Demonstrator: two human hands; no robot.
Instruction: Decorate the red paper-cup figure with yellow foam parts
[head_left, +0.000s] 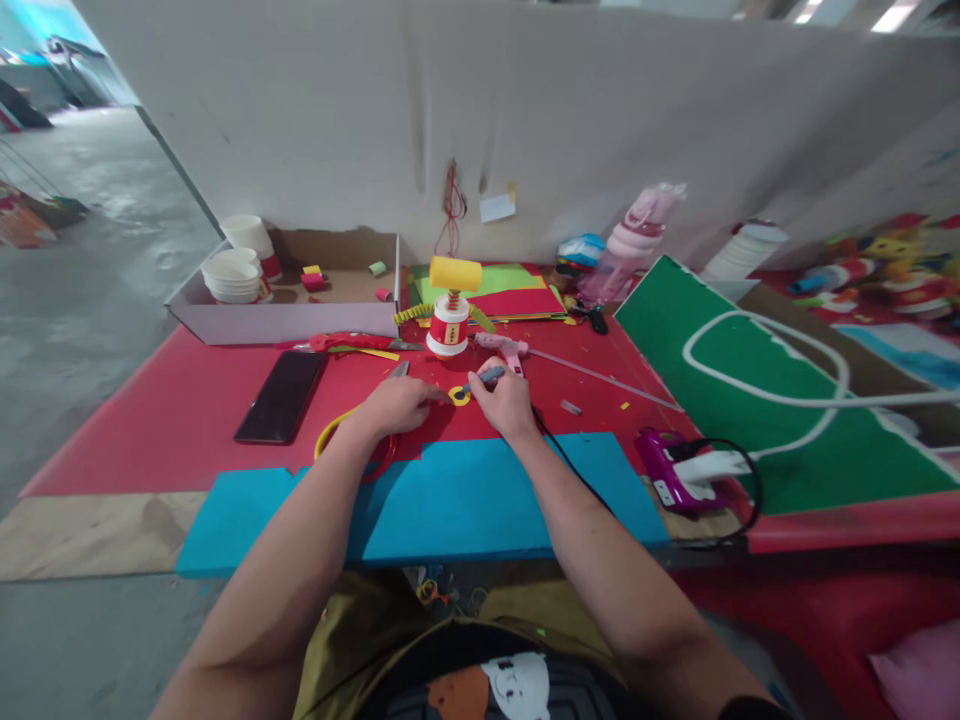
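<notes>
My right hand point(508, 405) grips a grey marker point(487, 376), its tip at a small yellow paper piece point(460, 397) with a black centre. My left hand point(401, 405) lies over a pair of scissors point(328, 432) with yellow and red handles; the index finger reaches to the paper piece's left edge, while the other fingers are curled and partly hidden. Just beyond stands a paper-cup figure point(448, 330) with a yellow roll on top and folded paper arms. A pink glue gun point(508, 348) lies beyond my right hand.
A black phone point(283, 397) and red-handled pliers point(352, 342) lie left, before an open box point(300, 322) with paper cups point(230, 277). At right are a purple power adapter point(679, 475) with cables, a green board point(675, 380) and a pink bottle point(628, 250). Blue sheeting point(480, 500) covers the front edge.
</notes>
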